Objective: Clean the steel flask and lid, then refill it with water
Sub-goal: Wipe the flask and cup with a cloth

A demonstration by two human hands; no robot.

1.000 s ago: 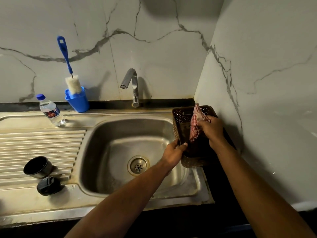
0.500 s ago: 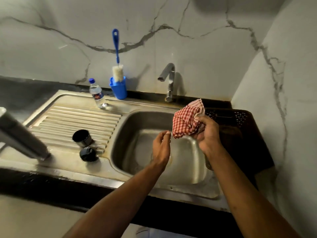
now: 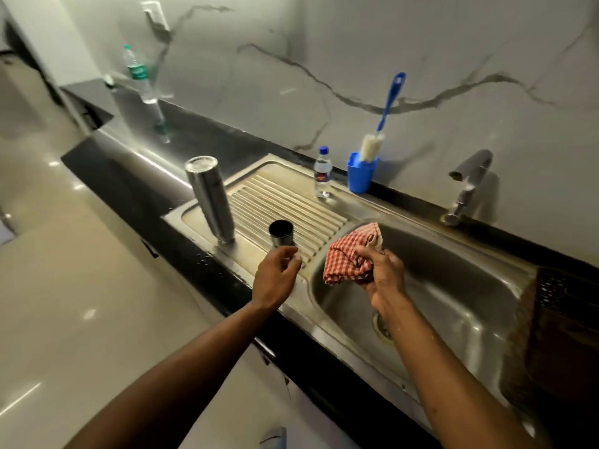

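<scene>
A red checked cloth point(image 3: 351, 256) is gripped bunched in the right hand point(image 3: 384, 275), held over the near-left rim of the sink point(image 3: 460, 306). The left hand point(image 3: 277, 275) is held over the drainboard point(image 3: 291, 205) edge, fingers loosely curled, nothing held; fingertips are just below the cup point(image 3: 281, 233). Whether they touch it cannot be told. The cup, steel outside and dark inside, stands mouth-up on the drainboard ribs. The flask point(image 3: 210, 202) stands inverted on the drainboard's left end, mouth down, base up, tilted in this wide-angle view. The lid seen is only the cup; a second cap part is not made out, likely hidden by the left hand. A small bottle point(image 3: 323, 176) with blue cap stands at the drainboard's back edge, just beside a blue holder point(image 3: 361, 173) carrying a blue-handled brush point(image 3: 384, 115). The tap point(image 3: 466, 183) is mounted behind the sink. A dark basket point(image 3: 564, 319) sits at the sink's right end. A larger bottle point(image 3: 139, 76) with green label stands far back on the black tabletop point(image 3: 201, 140), blurred.
</scene>
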